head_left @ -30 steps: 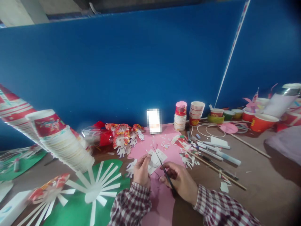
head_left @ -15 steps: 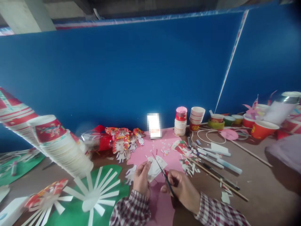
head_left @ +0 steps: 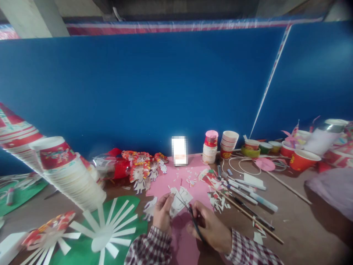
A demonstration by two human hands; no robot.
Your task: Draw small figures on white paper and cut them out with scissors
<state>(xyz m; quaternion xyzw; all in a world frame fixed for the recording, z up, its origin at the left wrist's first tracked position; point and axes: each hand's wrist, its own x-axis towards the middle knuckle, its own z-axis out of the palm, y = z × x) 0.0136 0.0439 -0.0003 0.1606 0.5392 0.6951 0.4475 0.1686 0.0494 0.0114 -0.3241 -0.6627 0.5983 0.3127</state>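
Between finger and thumb, my left hand [head_left: 163, 212] pinches the edge of a white piece of paper [head_left: 180, 201] with dark drawn lines. My right hand [head_left: 211, 226] grips a pair of scissors [head_left: 195, 220] by the dark handles, and the blades point up and left across the paper. Whether the blades are parted is hard to make out. Pink paper [head_left: 187, 235] lies beneath both hands, scattered with small scraps. Beside my left hand lies a white cut-out figure [head_left: 150, 209], partly hidden by it.
On the left lean stacked paper cups [head_left: 74, 180], behind a strip-cut cup [head_left: 103, 235] on green paper. Painted figures [head_left: 140, 171] lie beyond. Markers [head_left: 248, 193], a wooden stick [head_left: 253, 221] and paper scraps [head_left: 219, 200] lie right. More cups [head_left: 229, 143] stand by the blue partition [head_left: 165, 84].
The scissors have swung slightly, their tips now lying over the paper's left part near my left fingers. The whole view has shifted a little. Both hands keep their holds.
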